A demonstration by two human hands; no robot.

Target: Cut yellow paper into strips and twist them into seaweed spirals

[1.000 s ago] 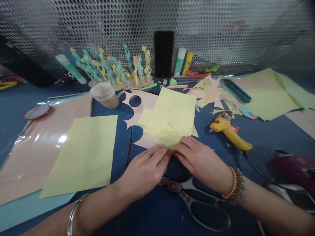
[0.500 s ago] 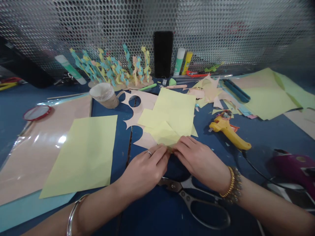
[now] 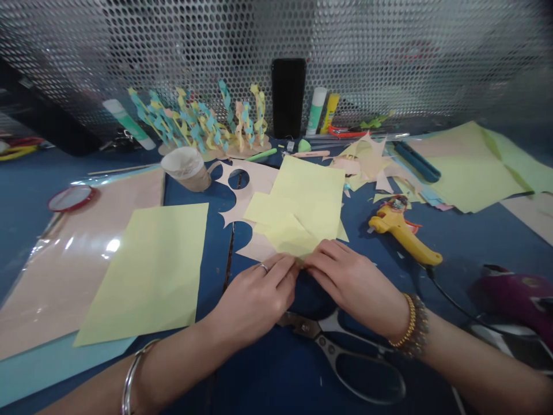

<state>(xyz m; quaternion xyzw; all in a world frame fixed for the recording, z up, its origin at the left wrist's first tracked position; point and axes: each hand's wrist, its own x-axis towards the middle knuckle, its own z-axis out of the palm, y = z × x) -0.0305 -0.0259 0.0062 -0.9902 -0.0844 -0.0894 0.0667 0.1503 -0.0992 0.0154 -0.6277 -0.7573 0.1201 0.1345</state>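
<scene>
At the near corner of a small yellow paper piece, my left hand and my right hand meet with fingertips pinched on its edge. That piece overlaps a larger yellow sheet and a pinkish sheet with round cut-outs. Grey-handled scissors lie just below my hands, their tips partly hidden by my left hand. Another yellow sheet rests to the left on a plastic-wrapped stack.
A yellow glue gun with a cord lies right of my hands. Behind are a paper cup, curled paper decorations, a phone, glue sticks, a blue cutter and paper scraps.
The view has shifted slightly, so the things appear a little further right. Both hands keep their pinch on the small yellow paper.
</scene>
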